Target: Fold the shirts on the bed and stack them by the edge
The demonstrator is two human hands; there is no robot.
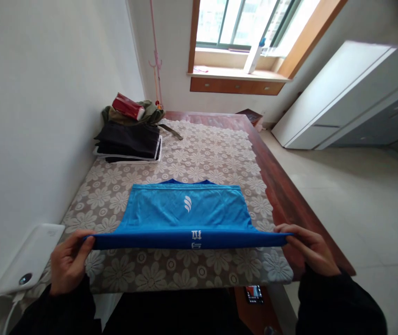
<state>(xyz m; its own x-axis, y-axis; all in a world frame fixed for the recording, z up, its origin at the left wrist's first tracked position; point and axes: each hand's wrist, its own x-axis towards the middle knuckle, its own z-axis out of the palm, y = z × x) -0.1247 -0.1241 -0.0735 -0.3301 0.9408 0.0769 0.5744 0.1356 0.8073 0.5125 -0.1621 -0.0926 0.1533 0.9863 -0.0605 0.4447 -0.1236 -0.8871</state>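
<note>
Between left hand (69, 261) and right hand (310, 249), both pinched closed on its ends, I see blue cloth (164, 209) stretched over the surface (280, 195).

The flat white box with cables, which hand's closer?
Left. The left hand is close beside the flat white box; the right hand holds the far end of the blue printed cloth.

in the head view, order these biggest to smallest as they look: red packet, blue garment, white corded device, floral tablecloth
1. floral tablecloth
2. blue garment
3. white corded device, though nearness to the camera enlarges it
4. red packet
</note>
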